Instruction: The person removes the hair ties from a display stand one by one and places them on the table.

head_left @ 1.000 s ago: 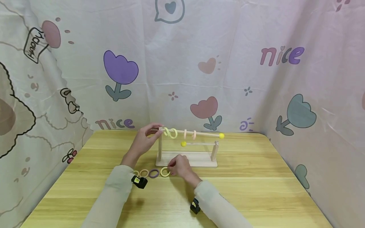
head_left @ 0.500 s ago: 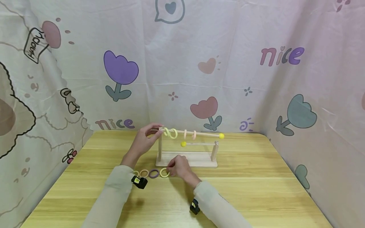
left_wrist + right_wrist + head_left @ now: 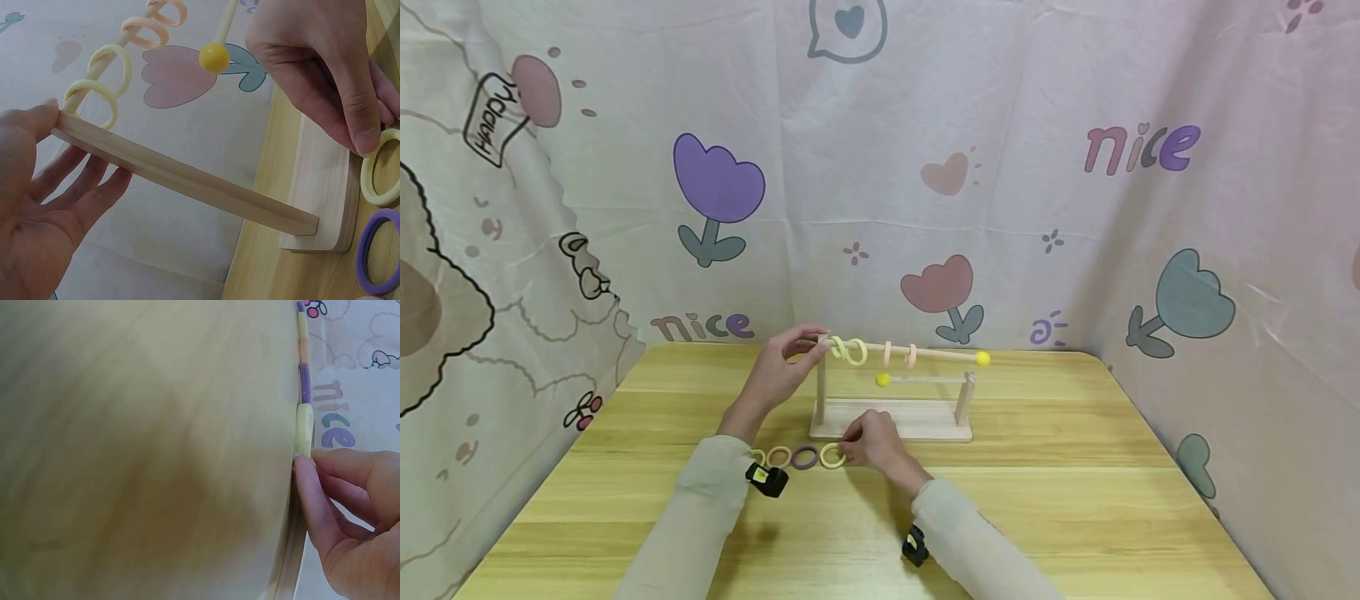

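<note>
A wooden stand (image 3: 891, 419) with two posts carries rods tipped with yellow balls. My left hand (image 3: 782, 367) holds the top of its taller left post (image 3: 187, 178), thumb at the end and fingers beneath. On the upper rod (image 3: 947, 354) hang two pale yellow rings (image 3: 112, 69) near that hand and two peach rings (image 3: 153, 30) farther along. Before the stand's base, my right hand (image 3: 874, 440) pinches the edge of a pale yellow ring (image 3: 831, 456) at the table, between thumb and fingers. That ring also shows in the right wrist view, its rim (image 3: 304, 428) at the fingertips.
Left of the pinched ring lie a purple ring (image 3: 805, 457), a peach ring (image 3: 779, 457) and a yellow ring (image 3: 758, 456) partly behind the left wrist camera. The lower rod's yellow ball (image 3: 883, 379) juts above the base. A printed cloth (image 3: 850, 167) hangs behind the wooden table (image 3: 1037, 483).
The pinched yellow ring and my right fingers have shifted very slightly left. My left hand stays on the post, and the rings on the rod hold their places.
</note>
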Motion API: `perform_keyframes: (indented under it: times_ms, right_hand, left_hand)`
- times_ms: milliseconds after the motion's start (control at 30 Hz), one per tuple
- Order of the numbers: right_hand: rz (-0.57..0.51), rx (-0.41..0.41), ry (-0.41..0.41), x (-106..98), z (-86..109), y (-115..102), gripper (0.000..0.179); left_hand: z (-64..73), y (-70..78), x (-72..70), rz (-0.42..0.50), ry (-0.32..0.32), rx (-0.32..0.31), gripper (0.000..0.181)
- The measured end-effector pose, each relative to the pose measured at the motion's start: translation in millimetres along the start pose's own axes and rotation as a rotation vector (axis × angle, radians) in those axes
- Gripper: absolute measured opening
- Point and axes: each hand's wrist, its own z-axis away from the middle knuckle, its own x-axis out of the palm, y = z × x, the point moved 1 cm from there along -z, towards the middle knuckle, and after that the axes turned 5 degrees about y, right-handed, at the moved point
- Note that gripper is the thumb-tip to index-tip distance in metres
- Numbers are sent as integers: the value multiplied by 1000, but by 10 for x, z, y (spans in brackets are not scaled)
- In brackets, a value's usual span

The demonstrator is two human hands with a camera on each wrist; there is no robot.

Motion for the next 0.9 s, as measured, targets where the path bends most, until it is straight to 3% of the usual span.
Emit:
perform_keyframes:
  times_ms: [133, 333, 500, 700, 900]
  right_hand:
    - [23, -1, -6, -16, 1, 16, 8]
    - [128, -67, 23, -115, 10, 5, 7]
    - [100, -64, 59, -254, 20, -37, 5]
    - [28, -80, 140, -526, 89, -186, 5]
    - [9, -83, 278, -827, 131, -301, 6]
  left_hand:
    - [1, -4, 2, 8, -1, 7, 29]
    - [-3, -5, 3, 5, 0, 8, 28]
    - [-3, 6, 3, 9, -2, 7, 28]
    - [1, 13, 1, 22, -16, -2, 29]
    - [4, 29, -12, 28, -15, -10, 30]
